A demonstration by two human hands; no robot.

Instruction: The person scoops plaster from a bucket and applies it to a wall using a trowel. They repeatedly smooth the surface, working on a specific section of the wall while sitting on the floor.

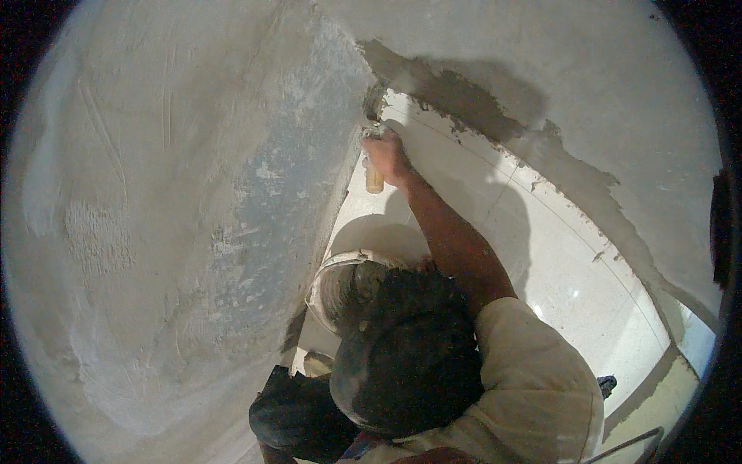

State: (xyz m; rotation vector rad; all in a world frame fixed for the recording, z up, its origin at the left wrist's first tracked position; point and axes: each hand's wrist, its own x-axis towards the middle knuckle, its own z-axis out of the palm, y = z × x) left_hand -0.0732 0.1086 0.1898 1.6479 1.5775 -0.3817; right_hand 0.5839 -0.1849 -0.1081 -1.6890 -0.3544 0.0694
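While the right hand [389,157] wraps a tan, wood-like cylindrical handle [375,183], its butt points bodyward, long axis roughly along the grey plastered wall [201,193]. The left hand is hidden.

A: State the tool handle [375,184] colour at the right hand [388,157].
B: Yellowish tan.
A: Left of the hand?
B: Wall [154,201]: grey-beige, with a mottled blue-grey patch [274,185].
A: Right?
B: Floor [471,185]: off-white, thin dark lines.
A: Nearer the body than the hand?
B: Bucket [334,284]: off-white rim, grey-streaked interior. Sleeve [533,363]: tan.
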